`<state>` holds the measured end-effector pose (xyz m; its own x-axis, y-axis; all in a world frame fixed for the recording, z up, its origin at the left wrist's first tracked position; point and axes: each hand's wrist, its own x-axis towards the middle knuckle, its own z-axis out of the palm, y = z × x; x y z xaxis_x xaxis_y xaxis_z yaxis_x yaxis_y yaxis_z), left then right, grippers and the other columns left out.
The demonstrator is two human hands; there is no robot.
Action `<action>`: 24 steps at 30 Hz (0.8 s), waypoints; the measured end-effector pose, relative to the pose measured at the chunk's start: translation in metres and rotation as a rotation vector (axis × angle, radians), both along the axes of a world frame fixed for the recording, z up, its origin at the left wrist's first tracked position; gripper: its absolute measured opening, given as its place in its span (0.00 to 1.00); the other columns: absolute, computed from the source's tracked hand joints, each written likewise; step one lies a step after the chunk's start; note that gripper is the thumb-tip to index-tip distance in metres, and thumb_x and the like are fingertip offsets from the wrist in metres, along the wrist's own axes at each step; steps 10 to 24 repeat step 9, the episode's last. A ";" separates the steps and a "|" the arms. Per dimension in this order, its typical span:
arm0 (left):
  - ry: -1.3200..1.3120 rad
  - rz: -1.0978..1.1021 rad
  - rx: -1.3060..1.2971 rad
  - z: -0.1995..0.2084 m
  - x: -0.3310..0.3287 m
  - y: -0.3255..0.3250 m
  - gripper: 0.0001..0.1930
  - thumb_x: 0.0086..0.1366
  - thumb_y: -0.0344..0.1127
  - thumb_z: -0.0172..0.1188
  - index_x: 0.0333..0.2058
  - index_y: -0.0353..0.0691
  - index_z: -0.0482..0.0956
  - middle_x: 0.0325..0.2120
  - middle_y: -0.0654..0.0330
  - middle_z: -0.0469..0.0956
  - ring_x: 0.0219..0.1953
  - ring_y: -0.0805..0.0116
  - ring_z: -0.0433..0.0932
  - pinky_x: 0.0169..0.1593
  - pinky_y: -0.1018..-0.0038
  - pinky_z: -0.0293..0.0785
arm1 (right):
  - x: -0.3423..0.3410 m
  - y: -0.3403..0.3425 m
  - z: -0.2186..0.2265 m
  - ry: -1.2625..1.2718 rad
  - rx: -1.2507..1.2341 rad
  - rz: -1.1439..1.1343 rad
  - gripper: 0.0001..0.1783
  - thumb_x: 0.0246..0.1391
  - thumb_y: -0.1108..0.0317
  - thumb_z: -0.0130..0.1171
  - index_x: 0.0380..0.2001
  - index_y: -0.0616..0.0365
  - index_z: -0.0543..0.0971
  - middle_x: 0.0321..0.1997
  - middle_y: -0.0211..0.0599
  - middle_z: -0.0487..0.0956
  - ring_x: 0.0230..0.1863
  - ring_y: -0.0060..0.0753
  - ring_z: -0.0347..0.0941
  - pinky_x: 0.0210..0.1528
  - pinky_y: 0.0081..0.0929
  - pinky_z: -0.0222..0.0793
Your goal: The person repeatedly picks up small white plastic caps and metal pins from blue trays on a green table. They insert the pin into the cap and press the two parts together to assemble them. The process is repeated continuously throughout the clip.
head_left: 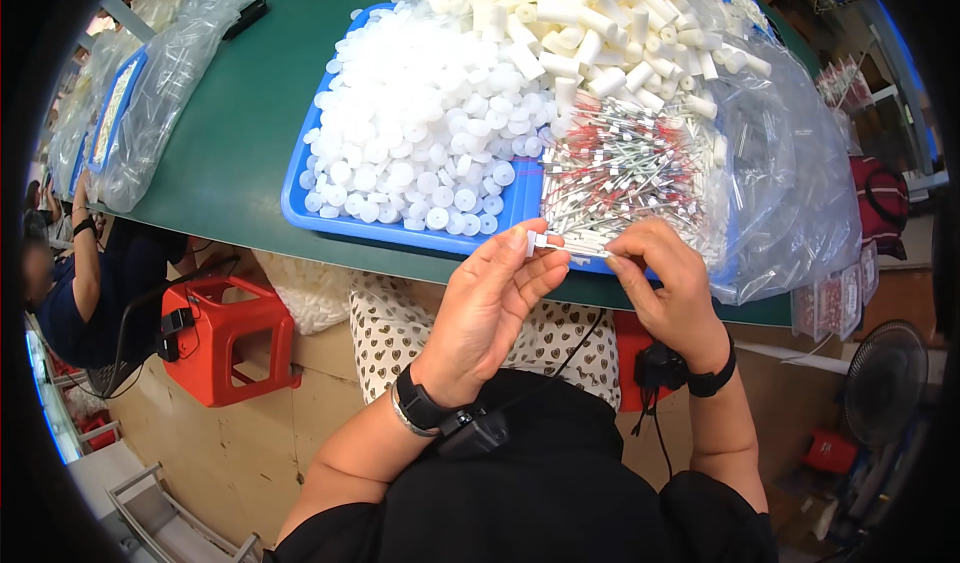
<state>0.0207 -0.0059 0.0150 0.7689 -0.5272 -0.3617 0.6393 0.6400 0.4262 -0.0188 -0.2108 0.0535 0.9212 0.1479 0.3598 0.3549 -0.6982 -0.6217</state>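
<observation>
Over the near edge of a blue tray (370,238), my left hand (490,303) pinches a slim white stick-like piece (575,250) with a wider white end at the fingertips. My right hand (668,283) has its thumb and forefinger closed at the piece's other end. The exact kind of this piece is too small to make out. White translucent discs (430,123) fill the tray's left part. To their right lies a heap of thin metal pins or sticks with red and white parts (625,173), and cream foam-like cylinders (600,33) are piled behind.
The tray rests on a green table (215,133). Clear plastic bagging (790,183) spreads on its right. A red stool (230,338) stands at left, near a seated person (75,263). A black fan (885,383) is at far right; a patterned cushion or cloth (385,333) lies below the table edge.
</observation>
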 end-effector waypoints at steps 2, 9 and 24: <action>-0.005 -0.007 0.007 0.000 0.000 0.000 0.17 0.74 0.40 0.51 0.53 0.33 0.71 0.45 0.53 0.77 0.48 0.67 0.79 0.54 0.72 0.77 | -0.003 0.001 0.000 0.042 0.024 -0.016 0.06 0.52 0.79 0.63 0.34 0.64 0.78 0.32 0.41 0.79 0.28 0.37 0.76 0.30 0.29 0.71; -0.016 0.017 0.017 -0.002 -0.001 0.000 0.18 0.73 0.40 0.53 0.53 0.32 0.72 0.44 0.52 0.79 0.48 0.66 0.80 0.53 0.73 0.79 | -0.005 0.003 0.002 0.022 0.003 -0.009 0.05 0.51 0.79 0.64 0.33 0.63 0.78 0.29 0.40 0.79 0.27 0.39 0.77 0.29 0.31 0.70; -0.016 0.017 0.017 -0.002 -0.001 0.000 0.18 0.73 0.40 0.53 0.53 0.32 0.72 0.44 0.52 0.79 0.48 0.66 0.80 0.53 0.73 0.79 | -0.005 0.003 0.002 0.022 0.003 -0.009 0.05 0.51 0.79 0.64 0.33 0.63 0.78 0.29 0.40 0.79 0.27 0.39 0.77 0.29 0.31 0.70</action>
